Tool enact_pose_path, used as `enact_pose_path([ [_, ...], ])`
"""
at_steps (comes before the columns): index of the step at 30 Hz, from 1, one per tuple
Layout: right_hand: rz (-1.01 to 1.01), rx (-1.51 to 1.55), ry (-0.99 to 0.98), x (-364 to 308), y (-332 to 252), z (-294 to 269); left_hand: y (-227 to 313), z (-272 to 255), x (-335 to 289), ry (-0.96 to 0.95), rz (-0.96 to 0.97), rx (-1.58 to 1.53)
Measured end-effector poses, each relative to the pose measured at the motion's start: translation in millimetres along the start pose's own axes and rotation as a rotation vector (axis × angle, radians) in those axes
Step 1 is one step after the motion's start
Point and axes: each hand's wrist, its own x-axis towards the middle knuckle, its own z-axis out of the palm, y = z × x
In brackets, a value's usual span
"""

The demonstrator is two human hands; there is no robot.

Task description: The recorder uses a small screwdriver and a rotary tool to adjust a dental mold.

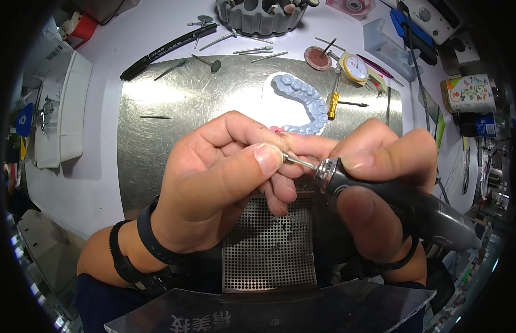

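Note:
My right hand [388, 158] grips a dark rotary handpiece [419, 208] that slants down to the right. Its thin metal bur [301, 161] points left, toward the fingertips of my left hand [213, 177]. Those left fingers are pinched together round a small piece that they almost wholly cover. A bit of pink [277, 130] shows at the fingertips, and I cannot make out what it belongs to. The tip of the bur meets the left thumb and finger area, so its contact is hidden. Just beyond my hands lies a blue-grey dental arch model [310, 108] on a white base.
A steel plate [152, 150] covers the bench middle; a perforated metal grille [269, 250] lies below my hands. Around the far edge are a black marker [169, 50], loose burs [216, 65], a dial gauge [355, 69] and a grey bur holder [261, 22]. A white bin [66, 111] stands left.

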Motion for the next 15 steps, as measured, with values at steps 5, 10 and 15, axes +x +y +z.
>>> enact_pose_path([
  [5,0.043,0.000,0.024,-2,-5,5,-1,-2,-1,0.004,0.001,-0.018],
  [10,0.018,0.040,-0.053,-2,-2,1,-2,-1,0,0.034,-0.001,-0.001],
  [15,0.013,0.005,-0.043,-1,-3,0,2,7,0,0.107,-0.036,0.000],
])
